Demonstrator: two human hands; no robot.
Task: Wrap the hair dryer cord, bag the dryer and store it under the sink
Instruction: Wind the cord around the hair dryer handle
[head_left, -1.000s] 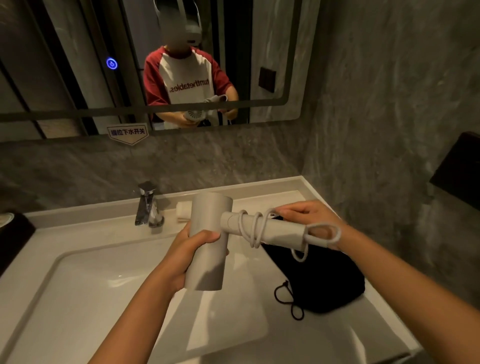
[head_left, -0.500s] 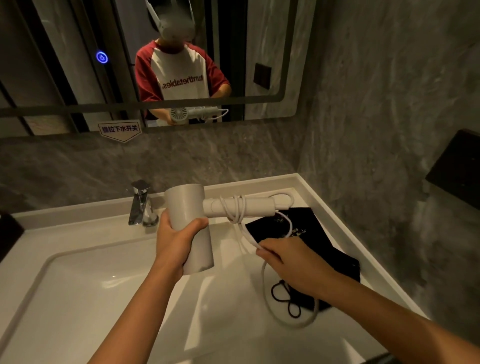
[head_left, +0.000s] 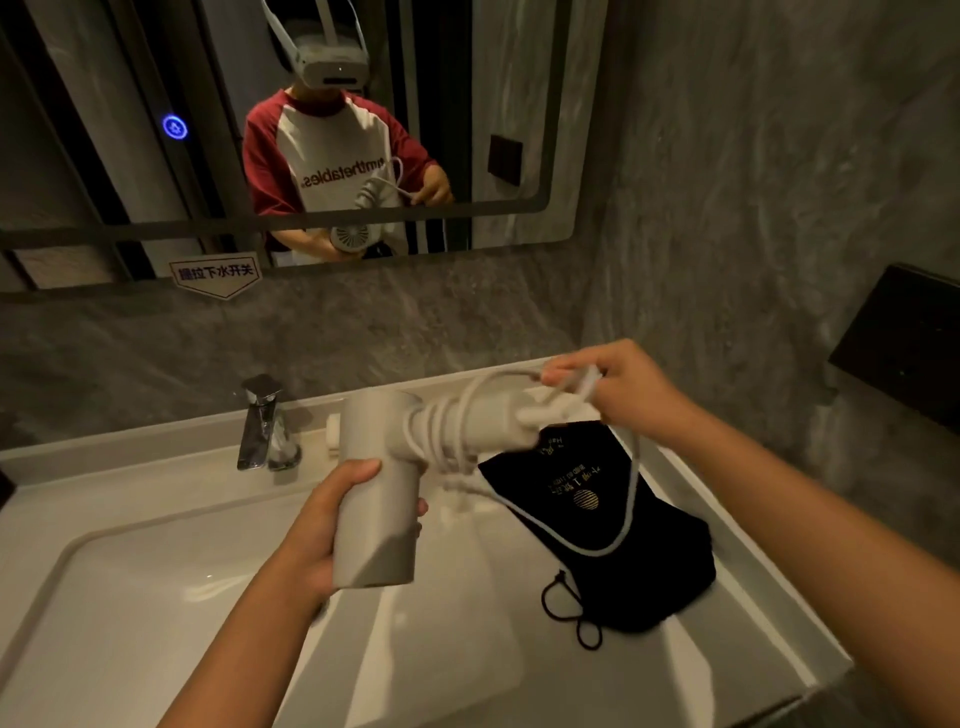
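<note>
A white hair dryer is held above the sink, barrel upright, handle pointing right. My left hand grips the barrel. Several turns of the white cord are wound round the handle near the barrel. My right hand pinches the cord just past the handle's end, and a slack loop hangs down from it over the bag. The black drawstring bag lies flat on the counter's right side, its cord ends toward me.
A white basin fills the counter on the left, with a chrome faucet behind it. A mirror hangs on the grey stone wall. A dark box is mounted on the right wall. The counter edge runs at lower right.
My right hand rose from below the handle to its far end, carrying the cord up and over. More turns now lie on the handle and the hanging loop is shorter.
</note>
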